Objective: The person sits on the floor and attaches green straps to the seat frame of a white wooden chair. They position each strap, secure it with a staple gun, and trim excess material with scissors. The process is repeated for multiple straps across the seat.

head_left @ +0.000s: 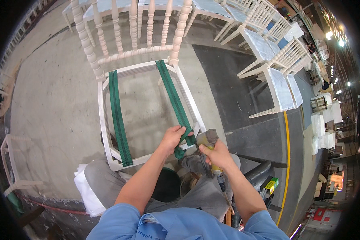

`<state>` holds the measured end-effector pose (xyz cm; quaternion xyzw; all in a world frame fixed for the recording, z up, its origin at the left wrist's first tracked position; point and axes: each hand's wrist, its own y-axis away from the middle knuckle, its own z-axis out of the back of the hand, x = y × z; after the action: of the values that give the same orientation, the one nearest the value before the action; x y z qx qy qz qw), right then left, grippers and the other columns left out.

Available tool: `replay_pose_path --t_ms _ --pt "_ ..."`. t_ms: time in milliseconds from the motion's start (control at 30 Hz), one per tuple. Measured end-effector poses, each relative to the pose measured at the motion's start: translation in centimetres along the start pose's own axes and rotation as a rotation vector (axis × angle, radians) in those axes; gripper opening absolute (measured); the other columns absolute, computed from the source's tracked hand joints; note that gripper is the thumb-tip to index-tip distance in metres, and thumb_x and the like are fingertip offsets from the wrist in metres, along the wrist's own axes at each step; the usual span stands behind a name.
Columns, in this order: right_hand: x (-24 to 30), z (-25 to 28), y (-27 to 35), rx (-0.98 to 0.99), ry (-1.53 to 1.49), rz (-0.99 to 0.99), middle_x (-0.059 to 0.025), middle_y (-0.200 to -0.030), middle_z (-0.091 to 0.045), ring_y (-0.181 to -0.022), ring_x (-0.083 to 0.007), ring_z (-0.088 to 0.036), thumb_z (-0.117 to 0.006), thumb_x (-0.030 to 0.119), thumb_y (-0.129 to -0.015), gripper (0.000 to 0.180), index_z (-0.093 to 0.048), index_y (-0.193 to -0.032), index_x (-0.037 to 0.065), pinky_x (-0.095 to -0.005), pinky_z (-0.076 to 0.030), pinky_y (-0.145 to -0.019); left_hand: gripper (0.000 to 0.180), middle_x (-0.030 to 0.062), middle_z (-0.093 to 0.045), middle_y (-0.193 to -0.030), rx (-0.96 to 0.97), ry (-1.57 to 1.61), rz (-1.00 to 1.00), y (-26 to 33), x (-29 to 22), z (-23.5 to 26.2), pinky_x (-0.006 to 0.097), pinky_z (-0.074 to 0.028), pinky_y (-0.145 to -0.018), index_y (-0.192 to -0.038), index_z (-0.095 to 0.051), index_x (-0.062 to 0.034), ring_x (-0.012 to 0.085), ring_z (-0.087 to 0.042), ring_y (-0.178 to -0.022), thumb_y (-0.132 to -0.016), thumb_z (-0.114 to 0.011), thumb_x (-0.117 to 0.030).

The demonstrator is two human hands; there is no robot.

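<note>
In front of me stands a white chair frame with an open seat and a back of turned spindles. One green webbing strap runs from the back rail to the front rail at the left. A second green strap crosses at the right, its near end folded at the front rail. My left hand is closed on that strap near the front right corner. My right hand grips a yellowish air staple gun, its nose beside the strap and front rail. The exact nose contact is hidden.
An air hose hangs from the gun beside my legs. A dark bucket sits between my knees. A green and yellow box is at my right. Finished-looking white chairs stand at far right, and another frame at left.
</note>
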<state>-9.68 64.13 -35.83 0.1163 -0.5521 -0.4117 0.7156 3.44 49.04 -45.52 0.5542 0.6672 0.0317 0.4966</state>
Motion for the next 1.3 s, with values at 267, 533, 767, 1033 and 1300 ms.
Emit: replay_pose_path --t_ms 267,533,767,1033,1300 --pt "0.8 -1.1 0.6 -0.010 0.035 0.006 -0.0052 -0.082 -0.067 -0.050 -0.0120 -0.057 -0.077 0.023 -0.094 0.048 -0.052 -0.130 0.005 -0.0297 -0.048 -0.044 0.031 0.0087 -0.076 -0.111 0.008 0.005 -0.010 -0.4 0.5 0.6 0.035 -0.055 -0.084 -0.117 -0.070 0.0003 0.0180 -0.069 -0.097 -0.108 -0.051 -0.023" --pt "0.5 -2.2 0.8 0.036 0.014 0.002 -0.0065 -0.086 -0.068 -0.051 -0.0129 -0.058 -0.077 0.024 -0.094 0.051 -0.049 -0.133 0.005 -0.0296 -0.048 -0.045 0.033 0.0070 -0.077 -0.110 0.001 0.021 -0.037 -0.8 1.2 1.1 0.030 -0.048 -0.061 -0.121 -0.068 -0.0017 0.0127 -0.064 -0.082 -0.108 -0.050 -0.026" --pt "0.7 -0.9 2.3 -0.012 -0.043 0.003 -0.0049 -0.085 -0.067 -0.053 -0.0126 -0.059 -0.076 0.023 -0.095 0.038 -0.058 -0.120 0.001 -0.0280 -0.049 -0.046 0.032 0.0068 -0.078 -0.109 0.043 -0.023 -0.062 0.3 0.9 1.0 0.028 -0.043 -0.056 -0.121 -0.068 -0.0018 0.0103 -0.061 -0.076 -0.107 -0.051 -0.026" --pt "-0.4 12.5 14.6 -0.350 -0.293 0.137 -0.0029 -0.095 -0.067 -0.062 -0.0115 -0.060 -0.074 0.020 -0.097 0.030 -0.062 -0.119 0.005 -0.0293 -0.052 -0.056 0.036 0.0226 -0.073 -0.110 -0.107 -0.841 -0.535 0.6 2.9 1.9 0.044 -0.051 -0.088 -0.111 -0.069 0.0031 0.0368 -0.069 -0.097 -0.100 -0.057 -0.030" --pt "-18.5 22.0 25.5 -0.551 -0.504 -0.134 -0.0030 -0.094 -0.066 -0.060 -0.0125 -0.061 -0.077 0.025 -0.095 0.034 -0.062 -0.119 0.006 -0.0282 -0.051 -0.049 0.042 0.0256 -0.071 -0.118 -0.186 -1.205 -0.635 4.2 6.7 -3.1 0.046 -0.051 -0.097 -0.132 -0.063 0.0030 0.0422 -0.067 -0.111 -0.099 -0.061 -0.024"
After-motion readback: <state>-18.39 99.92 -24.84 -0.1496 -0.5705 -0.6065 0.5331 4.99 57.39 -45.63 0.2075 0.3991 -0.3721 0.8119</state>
